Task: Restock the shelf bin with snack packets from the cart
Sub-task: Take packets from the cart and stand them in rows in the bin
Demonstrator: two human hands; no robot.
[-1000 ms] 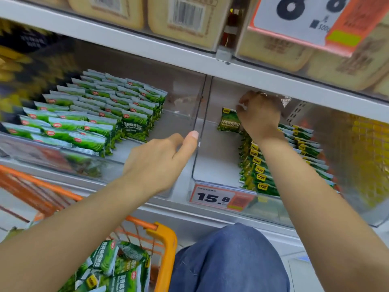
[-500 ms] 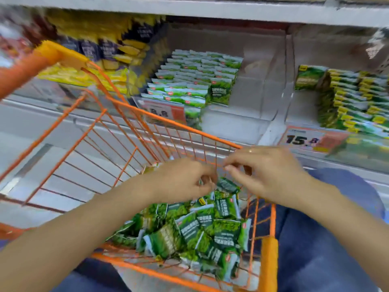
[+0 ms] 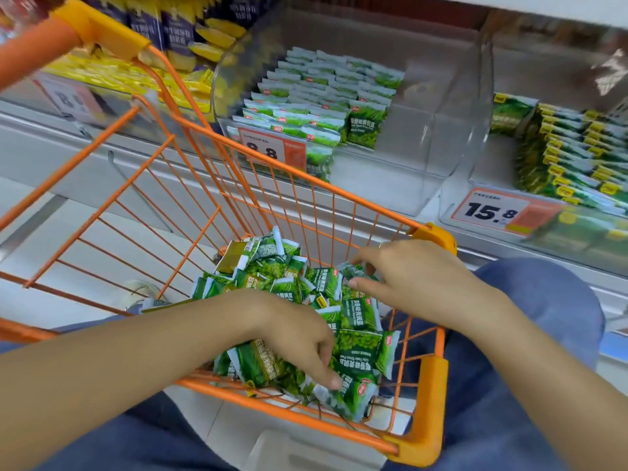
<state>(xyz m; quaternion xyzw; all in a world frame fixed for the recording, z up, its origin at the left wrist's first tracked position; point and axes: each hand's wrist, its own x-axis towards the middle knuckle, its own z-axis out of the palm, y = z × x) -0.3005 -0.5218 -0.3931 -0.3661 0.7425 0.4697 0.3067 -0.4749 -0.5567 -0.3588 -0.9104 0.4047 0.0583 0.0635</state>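
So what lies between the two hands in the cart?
In the head view, loose green snack packets fill the stretch between the left hand and the right hand.

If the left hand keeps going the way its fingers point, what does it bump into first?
Probably the packet right under the left hand's fingertips, near the cart's front corner. They look nearly touching already, though depth is hard to judge.

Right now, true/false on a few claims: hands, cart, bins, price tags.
1. Both hands are down in the orange cart. True: left hand and right hand are on the green snack packets.
2. The cart is empty. False: a loose pile of packets lies in it.
3. The middle bin is full across. False: packets fill only its left part.
4. The right bin's tag reads 15.8. True.
5. The right hand is reaching into a shelf bin. False: it is in the cart.
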